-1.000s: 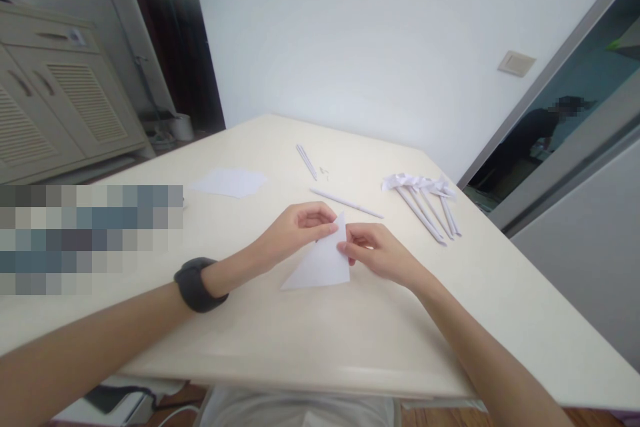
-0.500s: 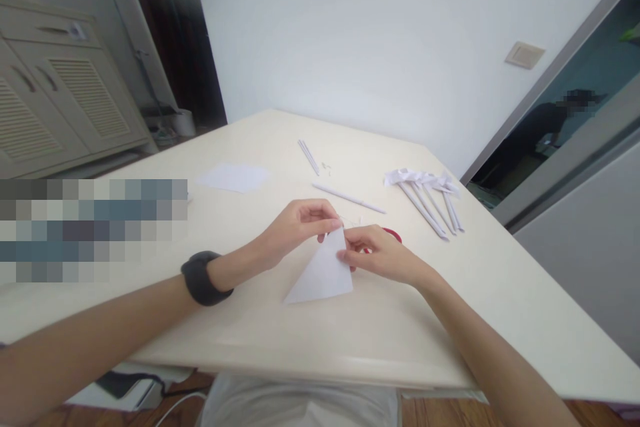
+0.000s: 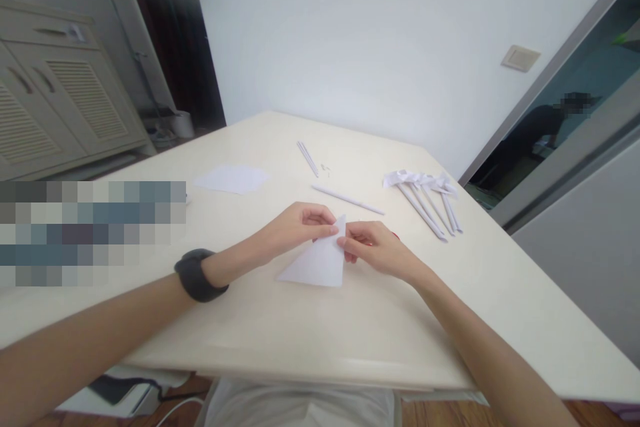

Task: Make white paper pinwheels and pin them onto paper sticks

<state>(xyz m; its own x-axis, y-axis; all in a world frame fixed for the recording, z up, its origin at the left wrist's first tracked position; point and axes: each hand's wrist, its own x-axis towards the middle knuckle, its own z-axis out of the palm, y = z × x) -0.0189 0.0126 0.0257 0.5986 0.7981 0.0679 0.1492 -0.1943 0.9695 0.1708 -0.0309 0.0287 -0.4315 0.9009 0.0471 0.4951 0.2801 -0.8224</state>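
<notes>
A white triangular piece of paper [image 3: 317, 264] is held just above the table by both hands. My left hand [image 3: 307, 224], with a black band on its wrist, pinches it near the upper tip. My right hand [image 3: 373, 246] grips its right edge between thumb and fingers. Behind the right hand a small bit of a red object [image 3: 395, 236] shows; the hand hides most of it. Just beyond the hands lies a rolled white paper stick [image 3: 347, 200].
On the table [image 3: 300, 340], several paper rolls [image 3: 423, 210] with folded tops lie at the right. Thin paper sticks [image 3: 307, 159] and small scraps [image 3: 325, 168] lie farther back, paper sheets [image 3: 233, 178] at the left. A person [image 3: 540, 124] shows through the opening at the right.
The triangular paper has turned a little and its lower edge has risen. My right hand has shifted slightly upward, and the red object behind it is now mostly covered.
</notes>
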